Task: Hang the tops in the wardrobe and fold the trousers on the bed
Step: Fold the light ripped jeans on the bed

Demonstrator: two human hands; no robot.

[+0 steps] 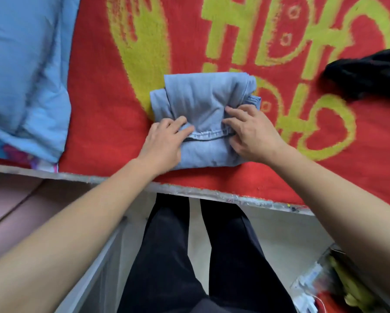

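A pair of light blue jeans [203, 102] lies folded into a compact bundle on the red and yellow blanket of the bed [112, 91]. My left hand [164, 141] rests on the bundle's near left side, fingers laid over a hem seam. My right hand [250, 129] presses on the near right side, fingertips tucked at the same seam. Both hands hold the fold down. A black garment [365, 75] lies crumpled at the right edge of the bed, partly out of view.
A blue pillow [22, 71] fills the left of the bed. The bed's near edge [189, 190] runs across the middle, with my legs in dark trousers [189, 256] standing against it. A cluttered box [325, 285] sits on the floor at lower right.
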